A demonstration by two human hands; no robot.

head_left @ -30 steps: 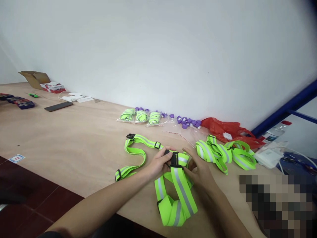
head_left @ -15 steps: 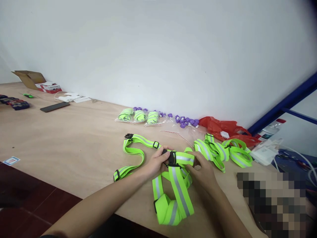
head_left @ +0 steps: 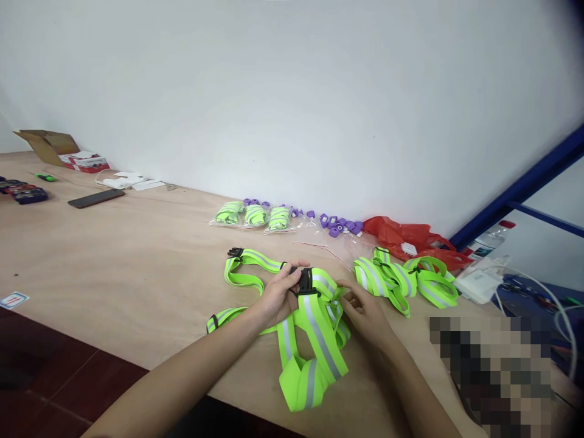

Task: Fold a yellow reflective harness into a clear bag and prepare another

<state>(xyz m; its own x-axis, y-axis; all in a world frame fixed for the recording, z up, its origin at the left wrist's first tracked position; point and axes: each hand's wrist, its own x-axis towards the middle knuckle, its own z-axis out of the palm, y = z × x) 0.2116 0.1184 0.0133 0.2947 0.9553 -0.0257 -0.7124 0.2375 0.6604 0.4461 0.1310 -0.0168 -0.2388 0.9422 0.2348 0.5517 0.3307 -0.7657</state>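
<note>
A neon-green reflective strap [head_left: 320, 340] with a silver stripe hangs in loops between my hands, just over the table. My left hand [head_left: 280, 295] is closed on it by the black buckle [head_left: 305, 281], thumb lying on the buckle. My right hand [head_left: 364, 309] pinches the strap's green webbing to the right of the buckle; its fingertips are partly hidden. More of the webbing runs out leftward across the table, ending in a black clip [head_left: 235, 252] with black sliders along it.
Beyond my hands lie bagged green straps [head_left: 255, 215], purple pieces [head_left: 335, 226] and a red plastic bag [head_left: 401, 234]. A pile of loose straps [head_left: 401, 280] and a white adapter [head_left: 479, 281] sit to the right. A dark phone [head_left: 96, 198] and cardboard box [head_left: 48, 145] are at left.
My hands and the buckle have shifted slightly left. The webbing right of the buckle, stretched out before, now bends down toward my right fingers. The whole view has moved a little.
</note>
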